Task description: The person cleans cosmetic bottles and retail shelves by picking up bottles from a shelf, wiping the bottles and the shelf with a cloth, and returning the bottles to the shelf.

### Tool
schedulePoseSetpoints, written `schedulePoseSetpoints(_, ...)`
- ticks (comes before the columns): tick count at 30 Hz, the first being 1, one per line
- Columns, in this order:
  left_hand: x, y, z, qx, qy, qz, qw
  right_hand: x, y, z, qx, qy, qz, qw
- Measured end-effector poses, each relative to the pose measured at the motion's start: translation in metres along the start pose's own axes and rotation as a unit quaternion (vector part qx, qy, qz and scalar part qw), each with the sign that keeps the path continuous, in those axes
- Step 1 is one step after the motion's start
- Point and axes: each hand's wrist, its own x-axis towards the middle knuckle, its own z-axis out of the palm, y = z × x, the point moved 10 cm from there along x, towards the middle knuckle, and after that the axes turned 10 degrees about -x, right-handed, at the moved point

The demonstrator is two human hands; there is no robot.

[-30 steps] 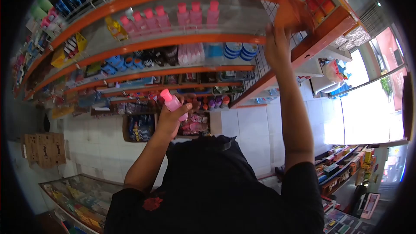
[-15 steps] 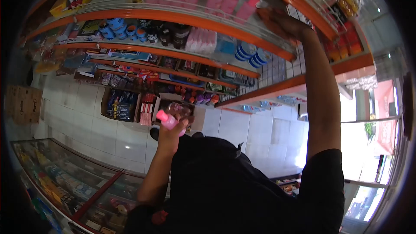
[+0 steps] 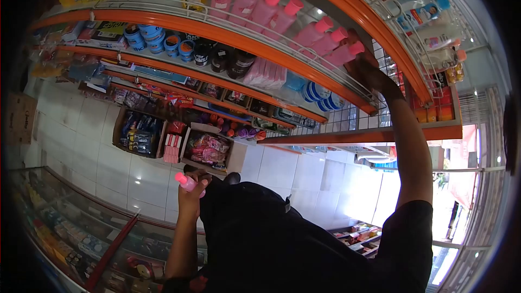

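Bottle (image 3: pixel 189 184) gripped in the left hand (image 3: pixel 189 201) — right hand (image 3: pixel 367 66) is at the shelf's (image 3: pixel 163 18) end bottle (image 3: pixel 341 56), grip unclear. Go gently — neighbours could topple.

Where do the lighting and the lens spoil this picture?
Head view: glare burns the floor tiles out to white towards the right; fisheye distortion bows the orange shelf edge; the picture's corners fall to black; the right hand sits in shadow, its fingers hard to make out; the black shirt shows little detail.
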Motion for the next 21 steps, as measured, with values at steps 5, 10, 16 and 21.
schedulePoseSetpoints(5,0.023,0.018,0.014,0.015,-0.015,-0.016,1.0,0.001,-0.006,-0.002,-0.108,0.029,-0.004,0.994)
schedulePoseSetpoints(10,0.041,0.021,0.016,0.037,-0.026,-0.011,0.999,0.019,-0.019,0.0,-0.261,0.057,-0.031,0.963)
schedulePoseSetpoints(16,0.043,-0.008,0.024,0.044,0.013,-0.007,0.999,0.112,-0.037,0.002,-0.404,0.084,-0.077,0.908)
schedulePoseSetpoints(21,0.042,-0.041,0.036,0.034,0.05,0.019,0.998,0.181,-0.05,0.001,-0.463,0.098,-0.102,0.875)
